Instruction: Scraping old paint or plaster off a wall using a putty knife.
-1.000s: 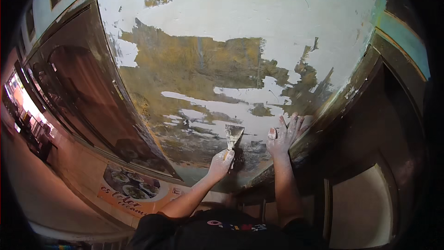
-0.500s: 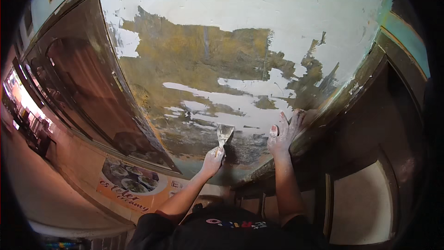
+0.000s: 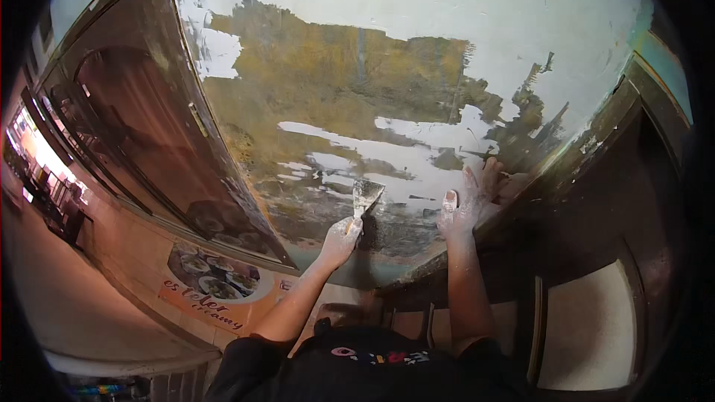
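Note:
My left hand [image 3: 341, 242] grips the handle of a putty knife, its dusty metal blade [image 3: 367, 195] against the lower part of the wall [image 3: 328, 74], on a darkened area among white streaks. The wall has pale plaster above and ragged olive-brown patches below. To the right of the knife, my right hand [image 3: 469, 201], coated in white powder, rests with fingers spread on the wall near its right edge, holding nothing.
A dark door with glass panels [image 3: 134, 126] stands left, a dark frame [image 3: 622, 112] borders the wall's right, and a pale panel [image 3: 585, 324] sits lower right. An orange printed banner [image 3: 194, 305] lies below left; chairs [image 3: 56, 201] show at far left.
The wall has shifted up and rightward in the picture. Relative to it, the blade has moved left along the surface, while my right hand has stayed at nearly the same spot.

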Demonstrator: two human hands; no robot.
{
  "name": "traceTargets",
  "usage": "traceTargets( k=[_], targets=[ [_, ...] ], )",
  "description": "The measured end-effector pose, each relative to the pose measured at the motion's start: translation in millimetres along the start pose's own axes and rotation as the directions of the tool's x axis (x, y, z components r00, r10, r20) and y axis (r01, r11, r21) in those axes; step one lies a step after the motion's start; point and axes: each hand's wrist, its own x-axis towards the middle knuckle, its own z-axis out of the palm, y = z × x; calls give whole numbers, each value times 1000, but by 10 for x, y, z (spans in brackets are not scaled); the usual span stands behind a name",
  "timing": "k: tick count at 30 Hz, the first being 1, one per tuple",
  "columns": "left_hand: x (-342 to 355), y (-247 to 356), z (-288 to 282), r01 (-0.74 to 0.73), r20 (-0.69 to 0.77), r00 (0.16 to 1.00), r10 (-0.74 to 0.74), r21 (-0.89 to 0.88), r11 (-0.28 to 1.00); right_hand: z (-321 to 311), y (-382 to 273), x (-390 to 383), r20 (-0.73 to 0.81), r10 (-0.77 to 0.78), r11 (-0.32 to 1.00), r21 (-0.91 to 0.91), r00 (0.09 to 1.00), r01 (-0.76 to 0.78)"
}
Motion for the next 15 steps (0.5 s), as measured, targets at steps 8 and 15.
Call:
traceTargets(
  k=[8, 15],
  targets=[
    [-41, -228, -27, -9, -29, 1000, 8, -26, 1000, 208, -189, 78, 17, -30, 998, -57, 999, 31],
    [-67, -248, -32, 0, -12, 1000, 0, 5, 1000, 312, -142, 1, 14, 4, 996, -93, 1000, -3]
  ],
)
